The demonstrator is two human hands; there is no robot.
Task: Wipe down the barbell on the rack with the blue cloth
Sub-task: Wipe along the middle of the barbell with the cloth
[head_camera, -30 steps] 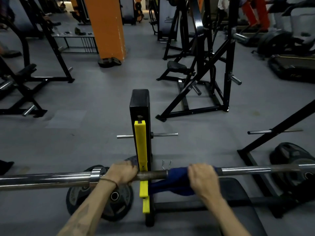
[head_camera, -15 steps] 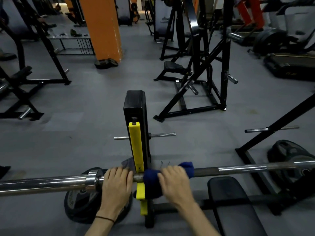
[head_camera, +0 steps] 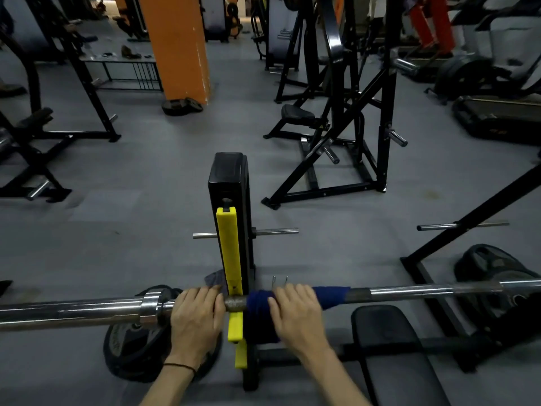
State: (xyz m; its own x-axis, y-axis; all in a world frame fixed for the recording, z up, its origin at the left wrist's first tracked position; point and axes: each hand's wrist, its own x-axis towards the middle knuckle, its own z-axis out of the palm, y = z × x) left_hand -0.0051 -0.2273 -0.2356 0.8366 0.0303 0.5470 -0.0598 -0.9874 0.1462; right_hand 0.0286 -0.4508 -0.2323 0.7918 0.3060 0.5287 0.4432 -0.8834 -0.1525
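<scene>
Right hand [head_camera: 295,312] grips dark blue cloth [head_camera: 330,295] around chrome steel barbell [head_camera: 409,291]; left hand [head_camera: 197,315] grips bar; cloth may snag on yellow rack hook [head_camera: 231,259].

Grey gym floor [head_camera: 152,171], orange pillar [head_camera: 178,45]

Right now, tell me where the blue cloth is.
In the head view, the cloth is wrapped round the barbell just right of the yellow upright, under the right hand.

Blue cloth [head_camera: 333,294]; chrome barbell [head_camera: 409,292]; yellow-black rack [head_camera: 229,247]; orange pillar [head_camera: 178,45]; grey floor [head_camera: 146,230].
</scene>
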